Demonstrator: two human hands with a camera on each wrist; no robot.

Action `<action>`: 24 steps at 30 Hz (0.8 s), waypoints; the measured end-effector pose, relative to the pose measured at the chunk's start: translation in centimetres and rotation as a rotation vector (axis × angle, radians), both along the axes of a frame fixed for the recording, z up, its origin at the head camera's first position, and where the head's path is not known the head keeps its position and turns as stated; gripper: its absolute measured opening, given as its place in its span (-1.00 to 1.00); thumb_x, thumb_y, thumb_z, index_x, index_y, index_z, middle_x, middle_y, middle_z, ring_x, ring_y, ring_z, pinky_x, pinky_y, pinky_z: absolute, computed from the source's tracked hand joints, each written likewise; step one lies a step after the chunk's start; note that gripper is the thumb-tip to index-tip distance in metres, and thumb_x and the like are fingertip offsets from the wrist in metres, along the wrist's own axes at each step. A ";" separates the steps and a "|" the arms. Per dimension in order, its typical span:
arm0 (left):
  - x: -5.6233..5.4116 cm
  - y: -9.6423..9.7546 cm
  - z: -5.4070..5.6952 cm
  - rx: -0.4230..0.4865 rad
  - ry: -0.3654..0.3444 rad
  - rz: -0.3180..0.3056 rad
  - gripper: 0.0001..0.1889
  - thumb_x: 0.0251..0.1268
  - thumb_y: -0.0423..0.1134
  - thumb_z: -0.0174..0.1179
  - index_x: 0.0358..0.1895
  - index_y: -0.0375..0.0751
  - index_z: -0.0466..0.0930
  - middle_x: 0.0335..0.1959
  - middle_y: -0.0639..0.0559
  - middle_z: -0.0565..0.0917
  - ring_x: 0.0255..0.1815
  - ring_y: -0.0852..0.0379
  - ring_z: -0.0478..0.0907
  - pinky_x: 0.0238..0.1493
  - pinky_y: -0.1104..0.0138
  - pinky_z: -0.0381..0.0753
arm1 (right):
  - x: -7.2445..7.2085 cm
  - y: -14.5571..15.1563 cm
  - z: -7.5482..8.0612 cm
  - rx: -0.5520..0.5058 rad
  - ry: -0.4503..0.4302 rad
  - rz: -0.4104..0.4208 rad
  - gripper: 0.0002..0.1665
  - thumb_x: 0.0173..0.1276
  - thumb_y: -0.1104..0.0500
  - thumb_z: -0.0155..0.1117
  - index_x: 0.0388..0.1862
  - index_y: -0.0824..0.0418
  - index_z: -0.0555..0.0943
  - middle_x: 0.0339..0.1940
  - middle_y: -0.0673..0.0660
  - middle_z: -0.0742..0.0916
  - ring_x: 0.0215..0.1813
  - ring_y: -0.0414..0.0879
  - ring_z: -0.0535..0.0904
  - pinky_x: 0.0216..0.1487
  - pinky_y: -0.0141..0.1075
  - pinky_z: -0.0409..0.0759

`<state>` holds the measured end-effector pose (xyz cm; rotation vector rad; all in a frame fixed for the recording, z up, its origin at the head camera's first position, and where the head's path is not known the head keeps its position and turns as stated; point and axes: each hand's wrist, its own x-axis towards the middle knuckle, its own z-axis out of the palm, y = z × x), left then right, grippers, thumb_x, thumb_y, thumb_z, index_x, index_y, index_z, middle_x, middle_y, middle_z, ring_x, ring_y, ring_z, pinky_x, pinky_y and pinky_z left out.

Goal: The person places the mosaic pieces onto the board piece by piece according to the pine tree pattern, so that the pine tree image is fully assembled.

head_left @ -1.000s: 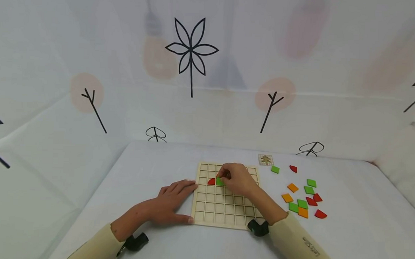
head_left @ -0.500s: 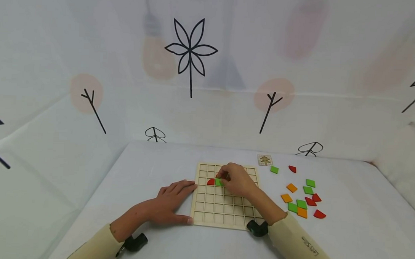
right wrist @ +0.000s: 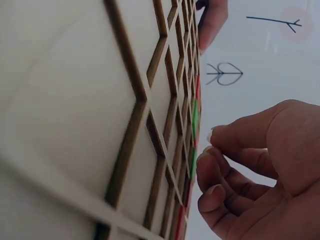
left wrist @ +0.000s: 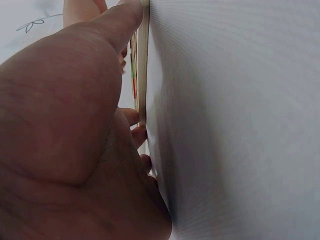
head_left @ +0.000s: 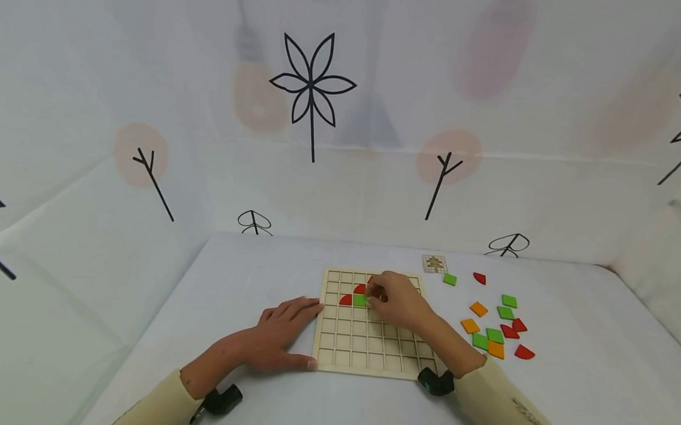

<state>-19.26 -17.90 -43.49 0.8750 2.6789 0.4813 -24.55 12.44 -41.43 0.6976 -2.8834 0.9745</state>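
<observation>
A pale wooden grid board [head_left: 344,343] lies on the white table. On it are a green tile [head_left: 360,300], a red quarter-round piece [head_left: 345,299] to its left and another red piece [head_left: 360,289] just above it. My right hand [head_left: 399,299] hovers over the upper board with loosely bent fingers, hiding some cells. In the right wrist view the thumb [right wrist: 240,134] and fingertips are close to the tiles, and no piece shows between them. My left hand [head_left: 274,341] lies flat, its fingertips and thumb touching the board's left edge.
To the board's right lie loose pieces: green tiles [head_left: 495,335], orange tiles [head_left: 470,326] and red quarter-rounds [head_left: 524,352]. A small card [head_left: 435,264] with a tree pattern sits behind the board's right corner. A white printed cloth [head_left: 341,194] hangs behind the table.
My right hand has shifted slightly right, uncovering more of the red piece above the green tile and part of another red one. The left hand stays in place.
</observation>
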 end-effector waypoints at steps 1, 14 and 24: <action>0.0 0.0 0.0 -0.002 0.003 -0.002 0.10 0.32 0.54 0.17 0.77 0.16 -0.10 0.75 0.18 -0.06 0.76 -0.02 -0.15 0.50 -0.20 0.11 | 0.2 0.3 0.1 0.002 0.007 0.002 -0.95 0.42 0.30 0.45 -0.24 0.17 0.73 -0.32 -0.03 0.67 -0.27 -0.14 0.52 -0.17 -0.21 0.56; -0.1 0.0 -0.2 -0.011 0.010 -0.006 0.10 0.33 0.55 0.14 0.77 0.18 -0.12 0.75 0.22 -0.08 0.76 0.01 -0.17 0.52 -0.17 0.10 | 2.1 5.0 0.6 0.049 0.045 -0.062 -0.91 0.41 0.31 0.44 -0.24 0.13 0.72 -0.37 -0.08 0.67 -0.35 -0.16 0.49 -0.30 -0.31 0.54; 0.0 0.0 0.0 0.004 0.009 -0.004 0.10 0.33 0.55 0.15 0.76 0.14 -0.09 0.75 0.18 -0.05 0.76 -0.02 -0.15 0.50 -0.18 0.12 | 3.4 8.5 0.7 0.071 0.063 -0.125 -0.90 0.38 0.32 0.44 -0.18 0.15 0.72 -0.36 -0.06 0.66 -0.34 -0.14 0.49 -0.39 -0.35 0.51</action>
